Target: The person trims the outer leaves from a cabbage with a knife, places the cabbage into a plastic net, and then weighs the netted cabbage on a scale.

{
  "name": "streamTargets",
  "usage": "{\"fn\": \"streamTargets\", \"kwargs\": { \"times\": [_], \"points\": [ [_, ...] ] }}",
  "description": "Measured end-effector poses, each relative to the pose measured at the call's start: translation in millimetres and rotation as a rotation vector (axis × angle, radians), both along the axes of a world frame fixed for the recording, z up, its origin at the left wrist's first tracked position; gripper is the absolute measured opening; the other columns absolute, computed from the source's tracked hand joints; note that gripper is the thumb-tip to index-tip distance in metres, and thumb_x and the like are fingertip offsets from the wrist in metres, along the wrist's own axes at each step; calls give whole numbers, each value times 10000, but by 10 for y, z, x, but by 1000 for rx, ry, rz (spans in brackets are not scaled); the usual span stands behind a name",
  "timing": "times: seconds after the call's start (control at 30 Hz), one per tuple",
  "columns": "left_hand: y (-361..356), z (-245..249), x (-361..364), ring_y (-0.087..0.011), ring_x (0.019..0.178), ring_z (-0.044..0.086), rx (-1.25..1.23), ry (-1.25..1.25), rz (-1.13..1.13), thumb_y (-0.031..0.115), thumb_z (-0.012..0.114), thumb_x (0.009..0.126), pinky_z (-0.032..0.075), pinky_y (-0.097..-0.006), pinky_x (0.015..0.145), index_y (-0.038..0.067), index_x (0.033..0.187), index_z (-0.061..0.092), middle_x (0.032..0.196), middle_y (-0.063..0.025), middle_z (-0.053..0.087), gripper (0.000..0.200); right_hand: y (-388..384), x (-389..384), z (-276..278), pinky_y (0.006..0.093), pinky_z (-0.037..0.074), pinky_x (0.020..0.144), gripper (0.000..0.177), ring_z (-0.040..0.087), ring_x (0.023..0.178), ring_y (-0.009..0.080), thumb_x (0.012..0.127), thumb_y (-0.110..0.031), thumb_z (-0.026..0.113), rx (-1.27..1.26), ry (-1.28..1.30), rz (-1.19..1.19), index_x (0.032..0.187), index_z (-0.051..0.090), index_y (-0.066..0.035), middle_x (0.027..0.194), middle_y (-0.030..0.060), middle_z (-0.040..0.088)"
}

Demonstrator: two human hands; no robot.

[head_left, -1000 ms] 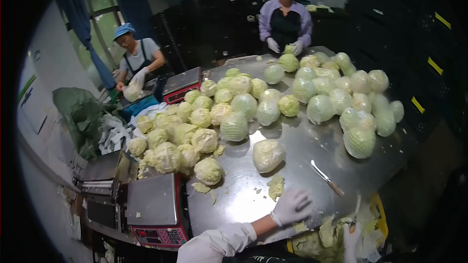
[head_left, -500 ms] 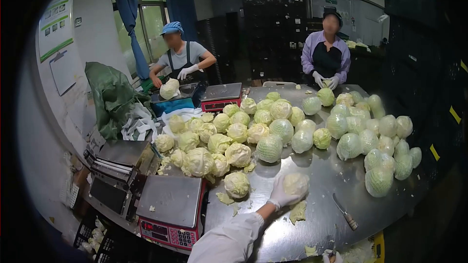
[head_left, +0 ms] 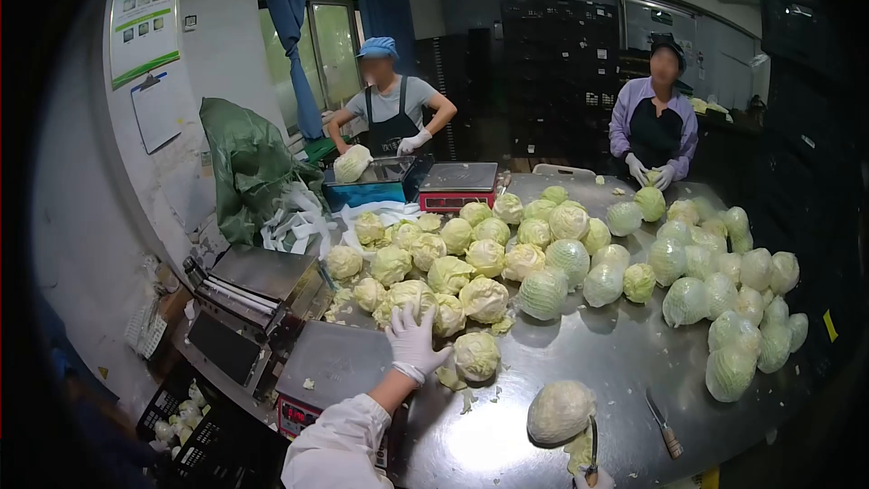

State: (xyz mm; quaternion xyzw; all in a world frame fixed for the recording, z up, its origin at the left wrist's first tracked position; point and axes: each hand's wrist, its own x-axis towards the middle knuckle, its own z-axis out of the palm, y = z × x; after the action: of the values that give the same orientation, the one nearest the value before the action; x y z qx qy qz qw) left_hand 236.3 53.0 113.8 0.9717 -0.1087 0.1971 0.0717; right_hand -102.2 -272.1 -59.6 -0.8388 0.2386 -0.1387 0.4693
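My left hand [head_left: 416,344], in a white glove, is spread open over a leafy cabbage [head_left: 412,295] at the near edge of the pile. A single yellow-green cabbage [head_left: 476,356] sits just right of the thumb. Low in the view, my gloved right hand [head_left: 594,478] is partly cut off by the frame edge, closed round a knife [head_left: 593,448] whose blade points up. The blade is right beside a pale, trimmed cabbage [head_left: 561,411] standing on the steel table [head_left: 471,430]. A torn leaf [head_left: 577,455] lies below that cabbage.
Another knife [head_left: 663,424] lies on the right. Wrapped cabbages [head_left: 730,371] are heaped beyond it. A scale [head_left: 330,362] stands by my left forearm, with a wrapping machine [head_left: 240,317] further left. Two people [head_left: 398,109] work across the table, one handling a cabbage [head_left: 353,163] at another scale.
My left hand has let go of the pale cabbage and moved left to the pile, fingers spread. More of the knife in my right hand shows beside the pale cabbage. The whole view has shifted.
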Motion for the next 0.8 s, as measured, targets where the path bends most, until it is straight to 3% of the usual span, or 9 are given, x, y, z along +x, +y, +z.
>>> {"fn": "streamTargets", "kwargs": {
  "times": [0.13,0.17,0.23,0.33,0.43,0.47,0.57,0.63,0.8],
  "points": [
    [441,-242,388,-519,1450,224,296,79,-75,472,817,690,254,-688,1119,275,1500,455,1581,-247,264,908,1,9,-11,399,516,717,286,636,740,274,899,-248,744,8,-22,6,1048,701,-9,831,189,694],
    [539,-168,545,-501,1467,229,245,113,-93,412,796,741,247,-684,1132,310,1511,440,1598,-234,264,854,-4,40,-67,399,516,717,286,636,740,274,899,-248,744,5,-21,1,1048,701,-9,831,189,694],
    [798,-267,972,-478,1427,310,369,-89,-54,324,777,783,291,-639,1123,311,1506,454,1583,-220,306,792,-7,39,-187,387,508,704,277,619,721,249,901,-243,750,-145,-108,-18,1037,700,-7,805,180,683],
    [698,105,1163,-468,1380,372,183,-71,37,257,761,809,321,-584,1122,313,1500,464,1563,-217,346,755,113,127,372,386,504,692,281,604,717,220,899,-249,759,70,-7,-36,1025,700,-5,789,173,668],
    [572,-49,1327,-474,1354,390,50,-247,172,286,778,798,325,-559,1132,297,1502,463,1539,-219,373,771,55,87,71,379,501,686,268,581,711,198,902,-243,759,-4,-46,-38,1008,701,-4,774,162,658],
    [443,-46,1258,-481,1346,394,-22,-174,41,322,792,791,327,-567,1131,287,1504,460,1531,-219,376,788,80,129,275,375,499,685,263,567,707,188,902,-242,759,67,4,-30,999,701,-4,766,158,654],
    [-27,-98,910,-495,1330,399,-78,120,-480,473,846,719,364,-573,1107,255,1497,467,1502,-226,387,893,6,87,-167,373,492,674,249,560,695,185,905,-234,753,-90,-5,-59,990,701,-6,754,149,646],
    [-346,-213,576,-484,1310,425,32,274,-535,521,865,656,374,-530,1119,185,1509,450,1450,-302,410,1006,16,83,-137,372,487,665,251,555,685,193,903,-238,754,-67,3,-59,988,700,-8,747,146,639],
    [-573,-775,500,-490,1294,436,141,338,-516,507,856,647,428,-526,1081,216,1496,458,1454,-250,429,981,11,106,65,375,467,630,256,531,648,228,894,-256,760,-21,-12,-58,980,697,-23,714,135,598]
  ]
}}
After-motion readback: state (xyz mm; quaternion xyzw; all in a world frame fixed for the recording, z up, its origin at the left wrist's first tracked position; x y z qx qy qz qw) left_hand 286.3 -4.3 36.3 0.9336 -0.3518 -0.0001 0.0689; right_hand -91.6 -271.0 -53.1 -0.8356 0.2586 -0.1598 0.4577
